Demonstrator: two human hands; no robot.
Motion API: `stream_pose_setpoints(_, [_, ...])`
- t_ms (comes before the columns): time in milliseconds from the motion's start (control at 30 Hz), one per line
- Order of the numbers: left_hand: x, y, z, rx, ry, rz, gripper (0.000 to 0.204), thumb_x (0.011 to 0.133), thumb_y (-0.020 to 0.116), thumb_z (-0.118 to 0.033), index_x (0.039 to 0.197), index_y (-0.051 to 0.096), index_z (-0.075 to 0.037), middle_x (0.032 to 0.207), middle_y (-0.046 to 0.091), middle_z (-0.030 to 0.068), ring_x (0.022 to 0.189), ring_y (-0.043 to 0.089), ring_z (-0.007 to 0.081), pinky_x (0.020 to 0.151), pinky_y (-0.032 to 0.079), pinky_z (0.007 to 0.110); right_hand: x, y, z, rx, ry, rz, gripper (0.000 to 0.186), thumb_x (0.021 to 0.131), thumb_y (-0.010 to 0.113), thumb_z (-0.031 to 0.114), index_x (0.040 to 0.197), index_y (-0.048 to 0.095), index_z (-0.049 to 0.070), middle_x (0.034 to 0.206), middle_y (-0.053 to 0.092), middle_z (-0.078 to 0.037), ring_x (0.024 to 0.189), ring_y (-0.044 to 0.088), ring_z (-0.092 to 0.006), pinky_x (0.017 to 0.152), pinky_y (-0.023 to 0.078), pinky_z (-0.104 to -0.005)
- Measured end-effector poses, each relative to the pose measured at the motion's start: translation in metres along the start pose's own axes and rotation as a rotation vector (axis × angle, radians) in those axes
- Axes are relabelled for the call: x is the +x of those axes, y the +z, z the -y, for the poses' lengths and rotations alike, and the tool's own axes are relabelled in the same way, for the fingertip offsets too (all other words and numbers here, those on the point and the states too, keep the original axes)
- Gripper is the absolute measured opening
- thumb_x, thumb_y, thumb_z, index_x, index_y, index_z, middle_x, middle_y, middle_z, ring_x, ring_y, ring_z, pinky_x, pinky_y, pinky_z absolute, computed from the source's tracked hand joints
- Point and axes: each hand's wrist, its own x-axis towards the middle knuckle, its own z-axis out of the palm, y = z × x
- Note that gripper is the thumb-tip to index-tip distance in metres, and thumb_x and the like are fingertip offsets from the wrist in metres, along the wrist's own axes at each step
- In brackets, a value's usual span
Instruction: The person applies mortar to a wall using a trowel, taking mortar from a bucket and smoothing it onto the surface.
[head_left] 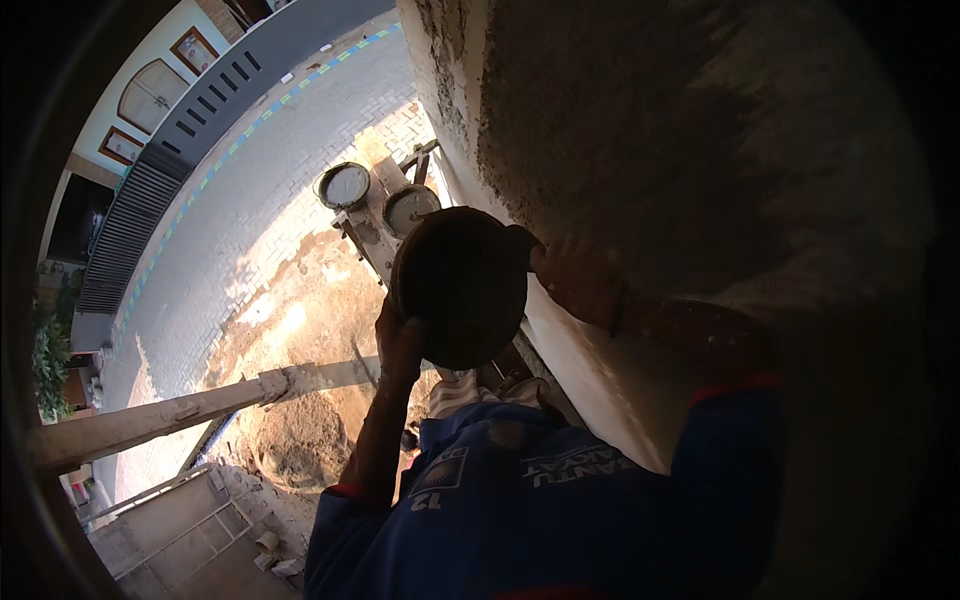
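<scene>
A dark round bucket [460, 300] is held up in front of my body, its inside too shadowed to read. My left hand [402, 345] grips its lower left side, with the thumb at the rim. Beside the bucket's upper right edge, my right hand [580, 275] is closed, close to the rough wall [640, 130]. A dark piece [518, 243] juts between that hand and the bucket; its kind is lost in shadow. Beyond the bucket stand two more buckets, one [346, 186] on the left and one [408, 208] on the right, both with grey wet mix inside.
The two filled buckets rest on a plank platform [375, 240]. A long beam [190, 412] crosses at the lower left, above a sand heap [300, 445]. The wall rises along my right side. A paved street [260, 175] and a dark fence [135, 220] lie farther off.
</scene>
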Motion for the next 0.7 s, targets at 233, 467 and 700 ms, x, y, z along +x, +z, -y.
stream_pose_setpoints(233, [0.005, 0.055, -0.03, 0.061, 0.073, 0.098, 0.063, 0.064, 0.046, -0.003, 0.127, 0.048, 0.004, 0.119, 0.059, 0.0166, 0.112, 0.054, 0.0216, 0.097, 0.041, 0.034, -0.048, 0.049, -0.035, 0.43, -0.16, -0.139, 0.021, 0.077, 0.057, 0.017, 0.094, 0.057, 0.006, 0.076, 0.061, -0.014, 0.068, 0.061, -0.0289, 0.065, 0.049, -0.0433])
stream_pose_setpoints(467, [-0.006, 0.1, -0.027, 0.226, -0.013, 0.165, 0.062, 0.066, 0.053, -0.005, 0.128, 0.048, 0.002, 0.117, 0.059, 0.0115, 0.102, 0.058, 0.0186, 0.086, 0.048, 0.03, -0.125, 0.114, -0.036, 0.605, -0.081, 0.003, 0.034, 0.078, 0.056, 0.015, 0.111, 0.055, 0.006, 0.093, 0.063, -0.015, 0.075, 0.063, -0.0283, 0.068, 0.052, -0.0384])
stream_pose_setpoints(700, [-0.027, 0.123, -0.019, 0.016, -0.132, 0.2, 0.06, 0.07, 0.056, -0.007, 0.128, 0.047, 0.001, 0.114, 0.06, 0.0111, 0.098, 0.059, 0.0186, 0.081, 0.05, 0.031, -0.145, 0.167, 0.002, 1.849, 0.222, 0.0, 0.033, 0.082, 0.058, 0.014, 0.113, 0.059, 0.005, 0.12, 0.058, -0.009, 0.104, 0.058, -0.0193, 0.083, 0.05, -0.0305])
